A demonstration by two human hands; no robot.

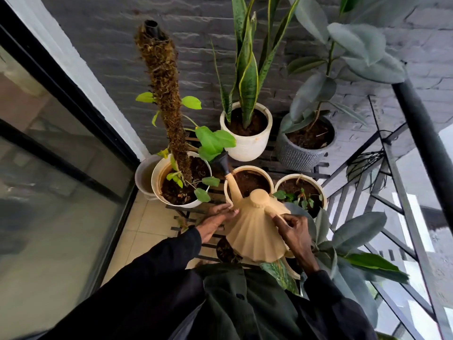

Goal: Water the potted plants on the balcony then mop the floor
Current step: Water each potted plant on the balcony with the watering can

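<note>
Balcony pots sit on a slatted rack by a dark brick wall. Right hand (295,235) fingers wrap the beige watering can (255,231) handle; left hand (215,223) lies flat against its side. Watering step: tip the spout (221,161) over the moss pole pot (180,184) next.

Beige pleated watering can (255,231), white pot (247,141), grey knit-textured pot (299,155).
</note>
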